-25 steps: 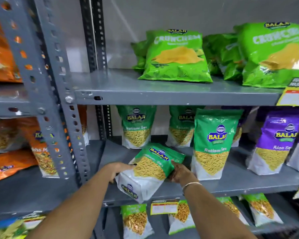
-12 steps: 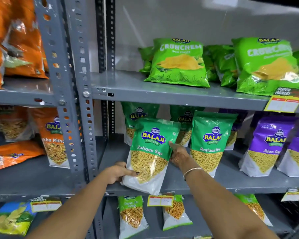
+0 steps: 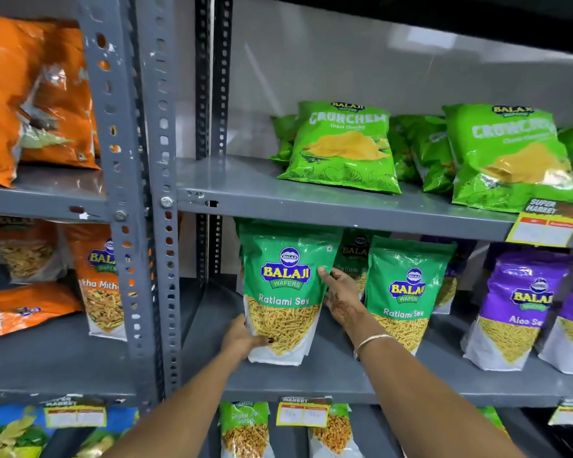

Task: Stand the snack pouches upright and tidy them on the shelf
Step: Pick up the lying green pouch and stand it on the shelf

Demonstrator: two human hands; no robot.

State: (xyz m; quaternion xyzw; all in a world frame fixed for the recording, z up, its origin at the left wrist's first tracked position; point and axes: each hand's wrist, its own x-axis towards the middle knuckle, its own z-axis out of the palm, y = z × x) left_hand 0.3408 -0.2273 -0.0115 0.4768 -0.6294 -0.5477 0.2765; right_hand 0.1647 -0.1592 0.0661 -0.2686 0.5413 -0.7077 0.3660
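Note:
A green Ratlami Sev pouch stands upright near the front of the grey middle shelf. My left hand grips its lower left edge, thumb across the front. My right hand presses flat against its right side, fingers at the logo height. A second green Ratlami Sev pouch stands upright just right of my right hand. Another green pouch stands behind, partly hidden. Purple Aloo Sev pouches stand further right.
Green Crunchem bags lie on the shelf above. A perforated grey upright divides off the left bay with orange pouches. Yellow price tags hang on shelf edges. More pouches stand on the shelf below.
The green pouch has gone from lying tilted in both hands to standing upright on the shelf. My hands rose with it, and the camera tipped upward.

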